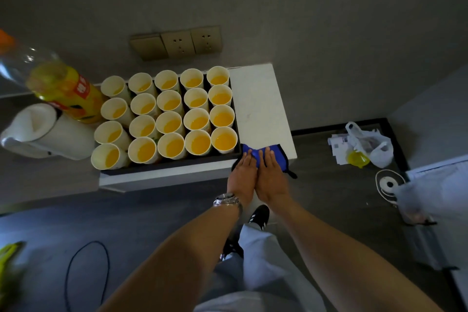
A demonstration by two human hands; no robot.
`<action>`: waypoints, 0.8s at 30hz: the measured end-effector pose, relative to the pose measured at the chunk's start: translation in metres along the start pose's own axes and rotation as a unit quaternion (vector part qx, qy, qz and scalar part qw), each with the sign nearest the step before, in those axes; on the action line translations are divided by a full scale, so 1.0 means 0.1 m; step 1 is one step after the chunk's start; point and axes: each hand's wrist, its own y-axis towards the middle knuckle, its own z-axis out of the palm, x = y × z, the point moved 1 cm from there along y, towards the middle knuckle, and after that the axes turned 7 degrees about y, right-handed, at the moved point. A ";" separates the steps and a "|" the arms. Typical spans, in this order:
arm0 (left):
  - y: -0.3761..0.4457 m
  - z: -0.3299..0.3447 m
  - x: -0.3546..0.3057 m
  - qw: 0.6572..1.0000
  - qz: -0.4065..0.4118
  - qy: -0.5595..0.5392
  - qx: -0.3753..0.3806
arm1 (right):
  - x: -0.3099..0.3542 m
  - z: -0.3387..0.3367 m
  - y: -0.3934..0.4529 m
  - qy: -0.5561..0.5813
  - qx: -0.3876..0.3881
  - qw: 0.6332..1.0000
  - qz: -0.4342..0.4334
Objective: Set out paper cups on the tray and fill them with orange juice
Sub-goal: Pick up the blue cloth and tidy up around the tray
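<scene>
The white desk (255,99) stands against a grey wall, and both hands rest on its near right corner. Just left of the hands, the dark tray (174,162) takes up most of the desk top and carries twenty paper cups (172,119) in four rows of five, packed rim to rim. Every cup holds orange juice, with the level varying a little from cup to cup. Farther left of the hands, beyond the tray, a white electric kettle (48,132) sits with its lid shut, and a large orange juice bottle (60,88) rises beside it, mostly drained, with an orange cap at the picture's edge. On the wall beyond the hands, above the cups, is a row of brass-coloured switch and socket plates (177,43). Well to the right of the hands, on the floor, lie a white plastic bag (369,144) with some papers and a yellow object. Under the hands is a blue cloth (272,152) with a dark edge, lying on the desk corner. The left hand (244,172), which has a metal watch (226,200) at the wrist, and the right hand (269,175) lie side by side, fingers straight and flat, pressing down on the cloth.
</scene>
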 end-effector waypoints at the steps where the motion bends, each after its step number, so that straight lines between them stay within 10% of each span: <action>1: -0.02 -0.04 0.00 0.999 -0.011 -0.031 -0.012 | 0.02 -0.08 -0.03 0.039 0.003 0.999 -0.001; 11: -0.04 -0.59 0.11 0.976 -0.067 -0.204 0.028 | 0.28 -0.65 -0.08 0.398 -0.030 0.914 0.073; 24: -0.38 -1.05 0.53 0.956 0.015 -0.286 0.071 | 0.66 -0.70 -0.22 0.577 -0.036 0.803 0.143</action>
